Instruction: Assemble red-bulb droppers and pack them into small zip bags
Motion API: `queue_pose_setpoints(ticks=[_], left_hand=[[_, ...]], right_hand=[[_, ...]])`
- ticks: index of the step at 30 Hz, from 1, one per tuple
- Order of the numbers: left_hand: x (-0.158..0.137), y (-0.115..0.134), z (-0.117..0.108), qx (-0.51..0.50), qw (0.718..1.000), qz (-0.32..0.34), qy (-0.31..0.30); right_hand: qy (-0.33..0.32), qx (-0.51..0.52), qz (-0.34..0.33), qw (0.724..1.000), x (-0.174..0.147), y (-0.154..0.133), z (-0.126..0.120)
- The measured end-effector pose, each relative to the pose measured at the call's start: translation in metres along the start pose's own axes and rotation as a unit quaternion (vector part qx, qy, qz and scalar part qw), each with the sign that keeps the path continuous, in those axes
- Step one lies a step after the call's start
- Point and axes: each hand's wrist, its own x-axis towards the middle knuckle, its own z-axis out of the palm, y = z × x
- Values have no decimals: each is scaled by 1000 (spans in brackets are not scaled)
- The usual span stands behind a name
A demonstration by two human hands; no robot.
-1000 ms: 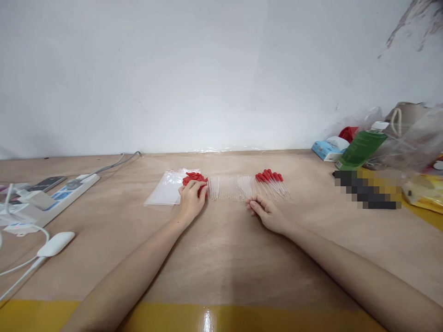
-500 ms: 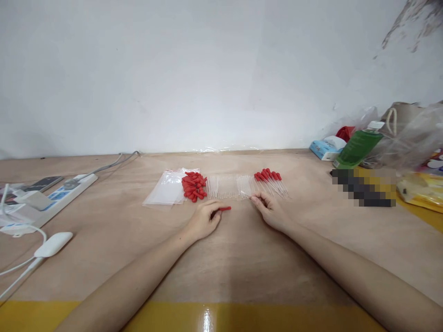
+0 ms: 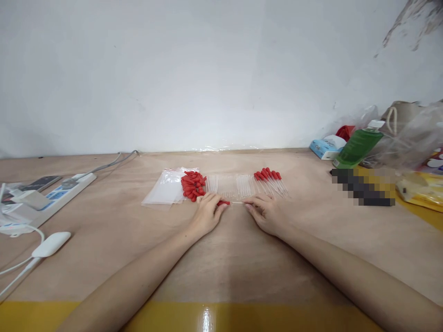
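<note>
Between the fingers of my left hand (image 3: 207, 213) is a red rubber dropper bulb (image 3: 224, 203), its open end facing right. My right hand (image 3: 265, 213) pinches a thin clear dropper tube (image 3: 237, 203), whose end points left at the bulb with a small gap between them. Behind my left hand lies a pile of red bulbs (image 3: 193, 184). Clear tubes (image 3: 244, 185) lie in a row beyond both hands. Behind my right hand, several droppers with red bulbs fitted (image 3: 268, 175) lie side by side.
Clear plastic bags (image 3: 162, 189) lie left of the bulb pile. A white power strip (image 3: 65, 196) with cables and a white charger (image 3: 51, 244) are at the left. On the right stand a green bottle (image 3: 360, 146), a blue tissue pack (image 3: 325, 148) and plastic bags (image 3: 404, 138).
My right hand has drawn a clear tube out of the row and turned it toward the bulb. My left hand has shifted slightly up with the red bulb.
</note>
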Motion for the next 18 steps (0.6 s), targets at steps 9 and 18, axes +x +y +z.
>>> queue_pose_setpoints(ticks=[9,18], left_hand=[[-3,6,-4,-119,993,-1,-2],[-6,5,-3,-187,982,21,-35]], right_hand=[[10,5,-39,999,-2,0,3],[-23,-2,-84,996,1,7,1]])
